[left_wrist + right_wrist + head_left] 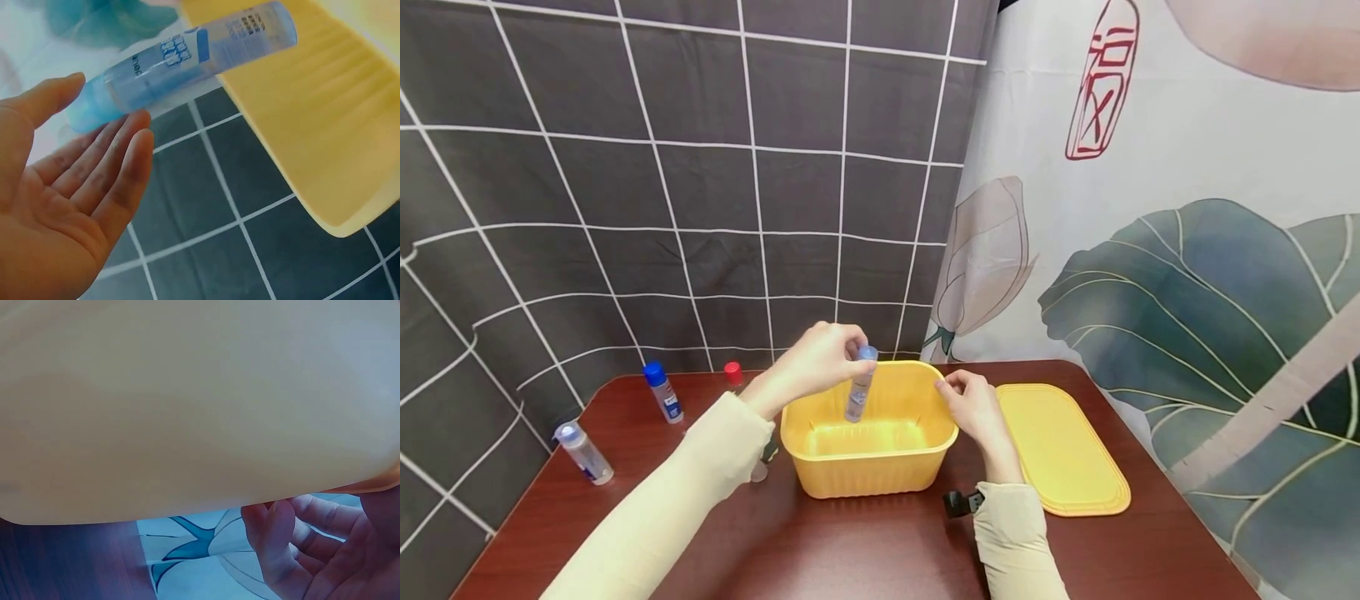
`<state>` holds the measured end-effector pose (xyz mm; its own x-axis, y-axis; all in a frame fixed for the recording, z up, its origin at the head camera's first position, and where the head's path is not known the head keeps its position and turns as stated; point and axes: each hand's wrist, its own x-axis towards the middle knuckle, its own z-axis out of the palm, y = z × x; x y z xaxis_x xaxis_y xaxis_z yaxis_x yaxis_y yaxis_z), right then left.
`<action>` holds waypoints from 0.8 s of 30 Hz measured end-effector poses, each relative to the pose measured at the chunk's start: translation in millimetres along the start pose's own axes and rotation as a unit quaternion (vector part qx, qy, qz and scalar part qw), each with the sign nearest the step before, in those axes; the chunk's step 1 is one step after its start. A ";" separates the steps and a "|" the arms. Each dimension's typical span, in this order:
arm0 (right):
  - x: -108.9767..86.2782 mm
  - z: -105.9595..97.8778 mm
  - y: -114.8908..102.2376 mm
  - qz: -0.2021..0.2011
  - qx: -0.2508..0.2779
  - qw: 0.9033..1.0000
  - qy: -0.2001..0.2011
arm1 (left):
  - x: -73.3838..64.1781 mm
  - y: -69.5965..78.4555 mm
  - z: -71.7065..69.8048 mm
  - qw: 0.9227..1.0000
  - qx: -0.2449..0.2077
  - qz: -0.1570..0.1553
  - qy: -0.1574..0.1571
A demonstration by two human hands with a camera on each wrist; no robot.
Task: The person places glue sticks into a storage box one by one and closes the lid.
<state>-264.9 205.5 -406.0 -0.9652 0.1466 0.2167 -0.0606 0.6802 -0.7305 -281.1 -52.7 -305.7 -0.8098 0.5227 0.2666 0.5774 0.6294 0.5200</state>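
Note:
My left hand [820, 360] pinches a slim clear bottle [858, 400] by its light-blue cap, between thumb and fingers. Cap up and slightly tilted, the bottle hangs over the opening of a yellow plastic tub [865, 477]. Blue printing shows on the bottle [181, 56] in the left wrist view. At the tub's right side, my right hand [976, 410] holds the rim with thumb and fingers. The right wrist view has the tub wall [187, 425] across most of it, with the right hand [325, 550] at its edge.
Right of the tub lies a flat yellow lid [1063, 450]. On the left stand a dark-blue-capped bottle [664, 393] and a light-blue-capped bottle [586, 454]. A red cap [733, 372] shows behind the left arm, its lower part hidden. Wall cloths hang behind the brown table [850, 558].

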 end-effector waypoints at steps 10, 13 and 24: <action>0.3 -2.2 -2.2 0.002 0.002 1.000 -0.009 | 32.4 13.7 23.8 0.985 0.110 0.022 -0.129; 0.4 -3.3 -1.6 0.004 0.004 1.000 -0.010 | 41.9 17.2 31.1 0.980 0.125 0.024 -0.154; -1.0 -3.2 -3.0 0.007 0.003 1.000 -0.023 | 63.0 28.7 53.9 0.961 0.179 0.016 -0.211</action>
<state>-262.9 205.6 -402.0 -0.9768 0.1222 0.1761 -0.0488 0.6733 -0.7377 -310.0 29.2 -317.7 -0.7198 0.6848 -0.1139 0.6618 0.7265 0.1852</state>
